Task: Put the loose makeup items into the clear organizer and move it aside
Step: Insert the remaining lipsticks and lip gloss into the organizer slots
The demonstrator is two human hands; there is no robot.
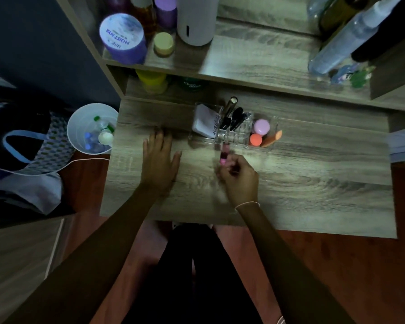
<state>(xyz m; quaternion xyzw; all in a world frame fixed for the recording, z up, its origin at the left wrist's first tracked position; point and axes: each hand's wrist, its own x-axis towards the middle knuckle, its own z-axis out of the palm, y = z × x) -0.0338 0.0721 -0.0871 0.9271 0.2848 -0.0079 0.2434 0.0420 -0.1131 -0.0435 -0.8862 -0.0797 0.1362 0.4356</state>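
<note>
The clear organizer (234, 137) stands on the wooden desk (313, 174), toward the back. It holds a white packet (205, 121), dark tubes (232, 113), a pink round sponge (261, 126) and orange sponges (255, 139). My right hand (240, 181) is shut on a small pink tube (223, 155), blurred, held just in front of the organizer's front edge. My left hand (160, 160) lies flat on the desk with its fingers spread, left of the organizer and apart from it.
A shelf (243, 59) above the desk carries jars, bottles and a white cylinder (197, 19). A white bin (91, 128) with small bottles stands left of the desk, beside a bag (26, 146). My legs are under the desk's front edge.
</note>
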